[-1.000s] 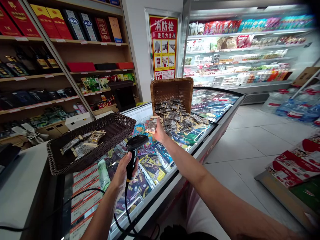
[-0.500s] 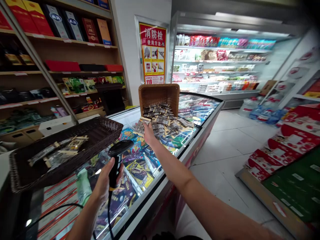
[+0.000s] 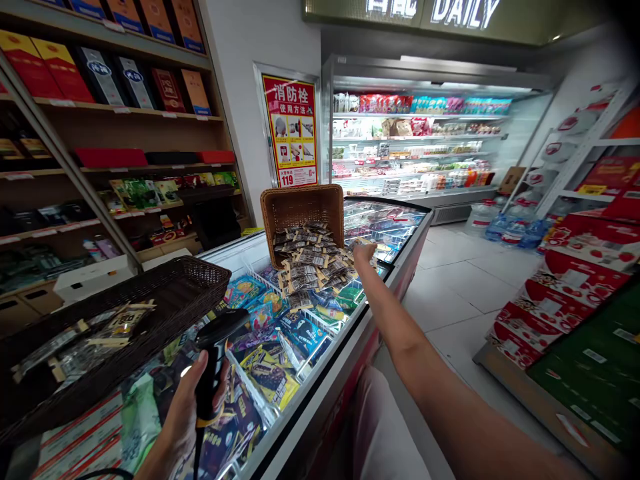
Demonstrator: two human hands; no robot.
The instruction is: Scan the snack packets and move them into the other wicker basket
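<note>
My left hand (image 3: 187, 397) is wrapped round the handle of a black barcode scanner (image 3: 213, 367), its head tilted over the freezer's glass. With arm stretched out, my right hand (image 3: 365, 253) is closed at the right edge of a heap of small snack packets (image 3: 315, 257). A packet seems to be pinched in its fingers, partly hidden. The heap spills from a brown wicker basket (image 3: 267, 223) lying on its side, onto the glass top. At left, a dark wicker basket (image 3: 200, 283) holds several larger-looking clear packets (image 3: 123, 323).
Under the glass of the chest freezer (image 3: 320, 380) lie colourful ice cream bags (image 3: 270, 377). Shelves of boxes (image 3: 173, 90) stand at left, a lit open fridge (image 3: 415, 140) at the back. Stacked red cartons (image 3: 555, 293) and water bottles (image 3: 515, 223) are at right.
My right hand has moved from the left side of the packet heap to its right edge. My left hand still grips the scanner. The view has shifted slightly upward and right.
</note>
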